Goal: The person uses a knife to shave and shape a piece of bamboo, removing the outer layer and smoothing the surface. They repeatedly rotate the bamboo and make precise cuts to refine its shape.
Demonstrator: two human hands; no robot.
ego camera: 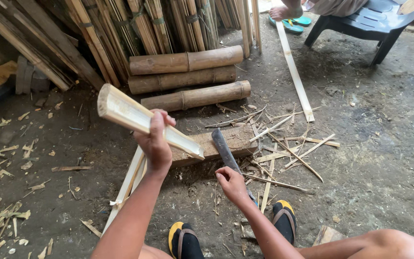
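Bamboo half-piece (140, 117) gripped in left hand (155, 144), above wooden block (226, 141)

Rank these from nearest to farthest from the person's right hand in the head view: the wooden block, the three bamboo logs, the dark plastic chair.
From the right hand, which grips a blade:
1. Wooden block, just ahead of the hand under the blade tip.
2. Bamboo logs, stacked beyond the block.
3. Dark plastic chair, far upper right.

Both arms are bare to the frame edge; no sleeves, gloves, rings or wristbands are visible. The left hand (155, 144) and right hand (231, 184) are uncovered. Both feet wear black sandals (283, 218) with yellow-edged soles and brown straps.
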